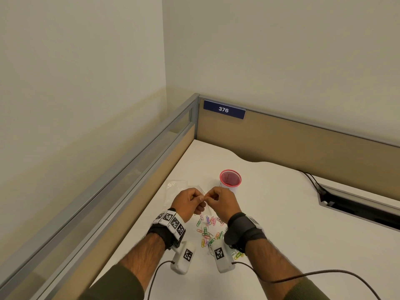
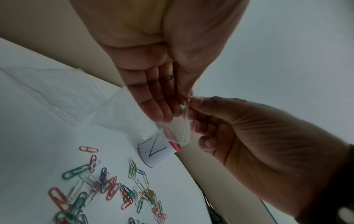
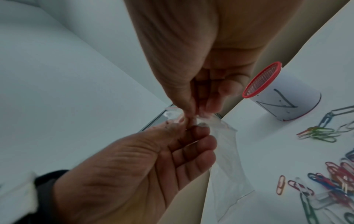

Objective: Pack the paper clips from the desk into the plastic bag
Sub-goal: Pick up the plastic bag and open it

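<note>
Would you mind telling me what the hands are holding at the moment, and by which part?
Both hands hold the clear plastic bag by its top opening edge: the left hand and the right hand each pinch the rim between fingertips, and the rest hangs below.

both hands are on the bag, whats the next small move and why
Probably pull the mouth of the plastic bag apart: left hand and right hand both pinch its top edge, it looks empty, and the paper clips lie on the desk.
</note>
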`<state>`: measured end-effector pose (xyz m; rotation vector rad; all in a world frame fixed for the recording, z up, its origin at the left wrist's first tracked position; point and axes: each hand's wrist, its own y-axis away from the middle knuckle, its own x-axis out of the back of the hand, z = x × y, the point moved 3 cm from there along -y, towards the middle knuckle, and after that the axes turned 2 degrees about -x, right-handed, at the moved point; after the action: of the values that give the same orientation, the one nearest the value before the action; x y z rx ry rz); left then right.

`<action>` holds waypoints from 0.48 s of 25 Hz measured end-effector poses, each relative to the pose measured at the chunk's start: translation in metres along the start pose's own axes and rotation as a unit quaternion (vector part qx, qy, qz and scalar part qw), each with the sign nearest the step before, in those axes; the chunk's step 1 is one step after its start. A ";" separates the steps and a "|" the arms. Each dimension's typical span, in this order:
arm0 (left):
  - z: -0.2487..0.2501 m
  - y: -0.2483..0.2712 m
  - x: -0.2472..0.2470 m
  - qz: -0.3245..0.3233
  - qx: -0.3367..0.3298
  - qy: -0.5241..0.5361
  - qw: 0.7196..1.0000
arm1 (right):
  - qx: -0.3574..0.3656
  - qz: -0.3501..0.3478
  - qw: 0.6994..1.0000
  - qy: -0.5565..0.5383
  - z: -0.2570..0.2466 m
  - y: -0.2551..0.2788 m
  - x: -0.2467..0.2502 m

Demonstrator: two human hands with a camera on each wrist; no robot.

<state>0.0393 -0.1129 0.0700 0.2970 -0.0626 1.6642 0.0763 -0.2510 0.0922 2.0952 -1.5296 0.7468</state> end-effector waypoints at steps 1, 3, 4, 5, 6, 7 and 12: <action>0.001 0.001 0.001 -0.001 -0.005 -0.010 1.000 | -0.001 0.002 1.000 0.002 -0.001 0.000 -0.001; 0.003 0.002 0.000 0.002 -0.017 -0.053 0.998 | -0.010 0.007 1.000 0.014 -0.003 0.000 -0.003; 0.004 0.003 -0.001 0.006 -0.021 -0.088 0.996 | -0.016 0.011 1.000 0.023 -0.003 0.000 -0.006; 0.006 0.004 -0.003 0.011 -0.023 -0.126 0.992 | -0.025 0.014 0.999 0.031 -0.004 0.000 -0.007; 0.007 0.005 -0.005 0.017 -0.023 -0.160 0.987 | -0.034 0.017 0.999 0.039 -0.003 0.001 -0.009; 0.008 0.005 -0.006 0.022 -0.020 -0.182 0.983 | -0.042 0.019 0.998 0.047 -0.002 0.001 -0.010; 0.006 0.006 -0.010 0.023 -0.001 -0.251 0.968 | -0.097 0.058 0.992 0.061 0.005 0.000 -0.003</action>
<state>0.0350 -0.1244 0.0745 0.7160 -0.4535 1.5981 0.0762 -0.2522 0.0860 1.7994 -1.6000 0.7202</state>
